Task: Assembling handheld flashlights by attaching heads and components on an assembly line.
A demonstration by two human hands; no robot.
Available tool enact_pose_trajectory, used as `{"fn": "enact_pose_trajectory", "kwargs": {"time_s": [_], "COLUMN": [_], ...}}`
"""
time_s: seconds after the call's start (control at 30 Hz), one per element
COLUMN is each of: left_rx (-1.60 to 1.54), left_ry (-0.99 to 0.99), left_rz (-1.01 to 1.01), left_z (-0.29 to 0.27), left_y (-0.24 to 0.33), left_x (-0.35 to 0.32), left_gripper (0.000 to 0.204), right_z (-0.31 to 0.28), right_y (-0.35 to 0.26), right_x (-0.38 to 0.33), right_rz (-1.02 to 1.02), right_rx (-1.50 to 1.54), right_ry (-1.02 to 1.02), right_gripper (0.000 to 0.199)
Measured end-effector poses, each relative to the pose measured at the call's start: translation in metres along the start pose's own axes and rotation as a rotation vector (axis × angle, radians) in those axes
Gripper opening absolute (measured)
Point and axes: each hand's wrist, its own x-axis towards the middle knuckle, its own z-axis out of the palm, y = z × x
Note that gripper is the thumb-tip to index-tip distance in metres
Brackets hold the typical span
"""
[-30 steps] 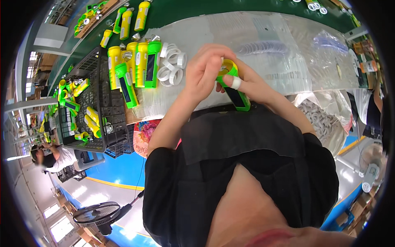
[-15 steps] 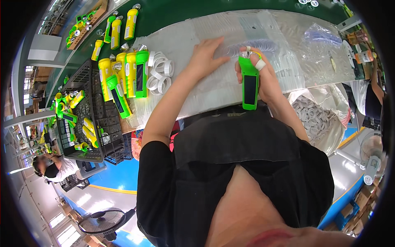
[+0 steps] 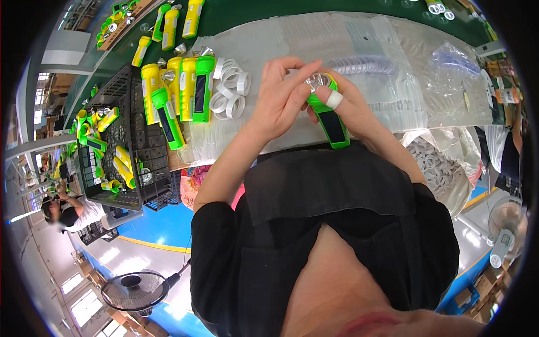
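My right hand [image 3: 349,106], with a white wrap on one finger, is closed round a green flashlight [image 3: 332,128]. Its dark panel faces up, and its open head with a silver reflector points away from me. My left hand [image 3: 281,100] is closed at the left of that head, thumb and forefinger drawn together against the rim. What lies between those fingertips is too small to tell. Just beyond the hands runs a row of clear round lenses [image 3: 362,64]. White rings [image 3: 229,90] are piled to the left, beside several yellow and green flashlights [image 3: 188,87].
A black crate [image 3: 115,194] with more flashlights stands at the left. Plastic sheeting [image 3: 393,106] covers the worktop, with a clear bag [image 3: 457,59] at the far right. An open sack of white rings [image 3: 435,163] is at my right. A fan [image 3: 135,289] stands behind left.
My left hand has moved right and nearer, from beside the lens row to the flashlight's head, and its fingers have closed. The flashlight has tilted, its head swinging left.
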Motion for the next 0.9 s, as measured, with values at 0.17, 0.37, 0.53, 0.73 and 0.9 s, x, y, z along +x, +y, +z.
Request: {"fn": "enact_pose_trajectory", "kwargs": {"time_s": [0.17,0.37,0.53,0.73,0.9], "left_rx": [-0.054,-0.041,0.156,0.672,0.891], "left_ry": [0.13,0.208,0.416,-0.186,-0.654], "left_rz": [0.067,0.05,0.045,-0.024,-0.023], "left_z": [-0.008,-0.006,-0.033,-0.086,-0.088], "left_y": [0.003,-0.014,-0.011,-0.035,-0.047], "left_x": [-0.014,-0.02,-0.007,-0.024,-0.006], "left_gripper": [0.04,0.033,0.026,0.039,0.023], "right_z": [0.013,0.031,0.028,0.016,0.017], "right_y": [0.008,0.01,0.013,0.024,0.025], "right_x": [0.012,0.025,0.052,0.086,0.092], "right_rz": [0.064,0.148,-0.212,-0.343,-0.403], "right_rx": [-0.072,0.036,0.046,-0.113,-0.157], "right_ry": [-0.106,-0.147,-0.132,-0.052,-0.044], "right_gripper": [0.037,0.037,0.034,0.039,0.035]}}
